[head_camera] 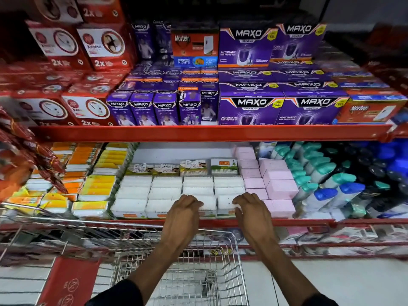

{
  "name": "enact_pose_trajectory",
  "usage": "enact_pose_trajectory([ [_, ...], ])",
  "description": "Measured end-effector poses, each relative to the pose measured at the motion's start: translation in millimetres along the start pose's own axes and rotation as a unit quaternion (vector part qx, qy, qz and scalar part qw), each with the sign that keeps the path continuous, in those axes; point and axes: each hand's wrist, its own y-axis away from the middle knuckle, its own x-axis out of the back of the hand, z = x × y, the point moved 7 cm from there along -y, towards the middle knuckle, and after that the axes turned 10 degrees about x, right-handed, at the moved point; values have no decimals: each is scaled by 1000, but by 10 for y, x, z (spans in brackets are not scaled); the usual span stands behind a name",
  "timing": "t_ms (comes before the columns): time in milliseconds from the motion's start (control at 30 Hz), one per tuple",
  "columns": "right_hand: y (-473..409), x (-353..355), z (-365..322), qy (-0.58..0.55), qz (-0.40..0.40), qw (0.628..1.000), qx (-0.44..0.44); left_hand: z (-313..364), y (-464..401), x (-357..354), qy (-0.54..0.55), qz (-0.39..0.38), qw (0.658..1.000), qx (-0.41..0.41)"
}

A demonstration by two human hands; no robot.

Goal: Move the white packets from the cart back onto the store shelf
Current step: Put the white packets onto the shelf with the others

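Rows of white packets (165,191) fill the middle of the lower red shelf (287,222). My left hand (184,209) rests with curled fingers on the front packet (207,205) of the third row. My right hand (248,208) grips the front white packet (226,204) of the fourth row at the shelf's front edge. Both forearms reach over the wire cart (176,250), which stands right against the shelf. I see no white packets in the visible part of the cart's basket.
Pink boxes (278,186) sit right of the white packets, then teal and blue capped bottles (326,180). Yellow and orange packs (97,184) lie to the left. Purple and red boxes (251,107) fill the upper shelf. Red sachets (26,146) hang at far left.
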Motion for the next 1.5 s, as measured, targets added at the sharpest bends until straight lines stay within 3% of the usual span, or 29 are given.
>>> enact_pose_trajectory([
  [467,-88,-436,209,22,-60,998,-25,-180,-138,-460,-30,-26,998,43],
  [1500,-97,-497,77,-50,-29,998,27,-410,-73,-432,-22,-2,999,26],
])
